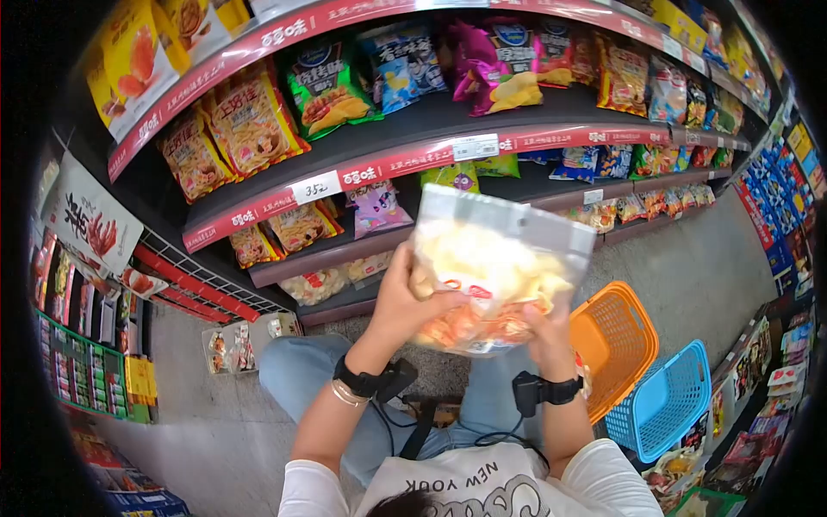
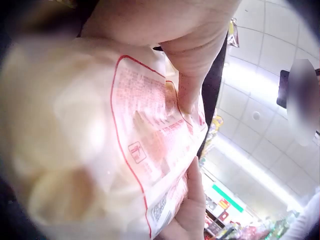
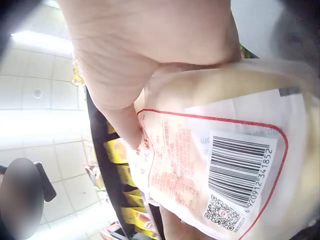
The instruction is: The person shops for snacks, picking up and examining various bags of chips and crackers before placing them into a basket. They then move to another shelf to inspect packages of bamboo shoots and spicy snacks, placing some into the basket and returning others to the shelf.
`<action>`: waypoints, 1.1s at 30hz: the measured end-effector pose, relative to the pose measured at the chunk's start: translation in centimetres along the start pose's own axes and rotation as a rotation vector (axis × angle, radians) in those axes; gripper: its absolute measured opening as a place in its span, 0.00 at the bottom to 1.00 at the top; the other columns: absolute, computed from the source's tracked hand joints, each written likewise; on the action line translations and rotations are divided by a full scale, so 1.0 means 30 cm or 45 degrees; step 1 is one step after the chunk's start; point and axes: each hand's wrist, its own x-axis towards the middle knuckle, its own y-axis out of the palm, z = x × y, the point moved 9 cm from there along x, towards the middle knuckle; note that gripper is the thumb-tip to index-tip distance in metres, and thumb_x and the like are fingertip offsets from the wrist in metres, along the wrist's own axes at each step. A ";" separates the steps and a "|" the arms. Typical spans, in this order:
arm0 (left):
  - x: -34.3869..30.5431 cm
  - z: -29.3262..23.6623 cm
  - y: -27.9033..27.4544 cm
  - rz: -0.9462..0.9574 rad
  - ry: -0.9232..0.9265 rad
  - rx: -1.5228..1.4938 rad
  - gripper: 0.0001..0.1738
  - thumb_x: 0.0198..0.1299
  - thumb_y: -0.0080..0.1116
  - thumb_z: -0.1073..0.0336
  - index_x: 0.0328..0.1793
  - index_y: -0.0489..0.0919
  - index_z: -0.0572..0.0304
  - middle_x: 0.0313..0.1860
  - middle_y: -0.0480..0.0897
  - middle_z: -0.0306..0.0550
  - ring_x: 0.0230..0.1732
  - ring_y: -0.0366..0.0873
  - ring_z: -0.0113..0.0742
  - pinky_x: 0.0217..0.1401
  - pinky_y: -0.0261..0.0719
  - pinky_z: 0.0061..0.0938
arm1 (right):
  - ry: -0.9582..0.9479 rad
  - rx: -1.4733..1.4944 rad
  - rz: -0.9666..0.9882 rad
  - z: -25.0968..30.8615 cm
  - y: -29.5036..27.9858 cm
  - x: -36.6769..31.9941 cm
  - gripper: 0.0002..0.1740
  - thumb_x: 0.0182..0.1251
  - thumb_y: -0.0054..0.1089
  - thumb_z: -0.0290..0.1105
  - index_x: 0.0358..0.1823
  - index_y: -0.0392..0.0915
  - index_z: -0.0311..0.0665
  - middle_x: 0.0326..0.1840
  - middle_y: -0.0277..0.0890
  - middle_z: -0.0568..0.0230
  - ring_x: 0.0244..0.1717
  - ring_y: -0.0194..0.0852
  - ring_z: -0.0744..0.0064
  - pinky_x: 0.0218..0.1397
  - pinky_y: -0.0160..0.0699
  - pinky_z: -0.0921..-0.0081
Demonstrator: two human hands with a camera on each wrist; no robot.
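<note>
A clear bag of pale puffed snacks (image 1: 495, 267), printed in red and orange on its lower part, is held up in front of the lower shelf in the head view. My left hand (image 1: 409, 297) grips its left side, with the thumb lying across the front. At the lower right corner my right hand (image 1: 548, 338) holds the bag, thumb on the front too. The bag's back (image 3: 220, 160) shows a barcode and red-framed print in the right wrist view. Fingers behind the bag are mostly hidden.
Curved shelves (image 1: 413, 155) of snack packets stand ahead. An orange basket (image 1: 613, 345) and a blue basket (image 1: 668, 405) are on the floor to the right. A small bin (image 1: 241, 346) with packets sits left of my knee (image 1: 297, 375); more racks line both sides.
</note>
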 end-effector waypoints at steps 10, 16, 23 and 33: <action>0.110 0.161 0.699 0.443 0.198 0.349 0.49 0.35 0.77 0.53 0.63 0.63 0.64 0.53 0.73 0.53 0.59 0.67 0.47 0.61 0.65 0.38 | -0.257 -0.383 -0.567 0.304 -0.623 -0.236 0.32 0.55 0.66 0.29 0.61 0.63 0.32 0.55 0.70 0.60 0.56 0.69 0.68 0.59 0.68 0.72; 0.062 0.581 1.032 0.875 -0.130 0.657 0.51 0.34 0.77 0.56 0.66 0.62 0.59 0.57 0.72 0.53 0.61 0.66 0.50 0.64 0.64 0.38 | -0.049 -0.763 -0.813 0.207 -0.994 -0.429 0.24 0.52 0.67 0.23 0.51 0.71 0.28 0.46 0.78 0.59 0.47 0.77 0.69 0.51 0.75 0.73; -0.094 0.880 1.197 1.046 -0.671 0.111 0.54 0.42 0.74 0.70 0.73 0.51 0.62 0.64 0.66 0.53 0.64 0.65 0.42 0.65 0.66 0.33 | -0.020 -0.854 -0.901 -0.004 -1.282 -0.553 0.28 0.50 0.65 0.18 0.56 0.70 0.26 0.52 0.76 0.58 0.52 0.74 0.71 0.56 0.73 0.74; -0.185 1.119 1.232 0.944 -1.043 -0.100 0.41 0.54 0.65 0.65 0.71 0.56 0.62 0.62 0.68 0.56 0.62 0.68 0.40 0.60 0.71 0.29 | 0.008 -1.252 -0.910 -0.245 -1.523 -0.572 0.27 0.47 0.68 0.18 0.53 0.73 0.30 0.52 0.75 0.57 0.52 0.73 0.69 0.56 0.72 0.75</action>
